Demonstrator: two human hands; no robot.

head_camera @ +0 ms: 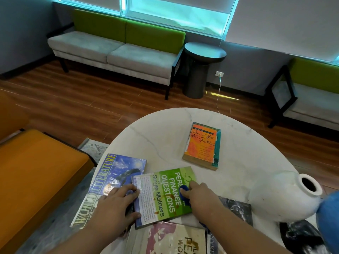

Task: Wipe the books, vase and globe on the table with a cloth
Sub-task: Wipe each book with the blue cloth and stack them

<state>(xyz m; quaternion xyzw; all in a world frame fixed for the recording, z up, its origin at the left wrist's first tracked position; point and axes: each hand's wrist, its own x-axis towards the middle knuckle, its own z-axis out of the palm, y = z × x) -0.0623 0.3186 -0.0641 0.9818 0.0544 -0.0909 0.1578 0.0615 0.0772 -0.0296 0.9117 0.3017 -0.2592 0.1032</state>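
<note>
A green finance book [166, 194] lies on the round white marble table [165, 136], partly over a blue World Literature book [110, 182]. My left hand [117, 204] holds the green book by its left edge, fingers and thumb curled round it. My right hand [200, 197] presses a small blue cloth [184, 194] onto the green cover. An orange paperback [202, 145] lies farther back. A white vase [286, 196] stands at the right. The blue globe [328, 217] shows at the right edge. A pink and white book [170, 239] lies nearest to me.
An orange seat [36, 173] stands left of the table. A grey and green sofa [117, 50] and a dark round side table [201, 66] stand against the far wall. Another seat [311, 96] is at the right. A white cable [219, 94] hangs from a wall socket.
</note>
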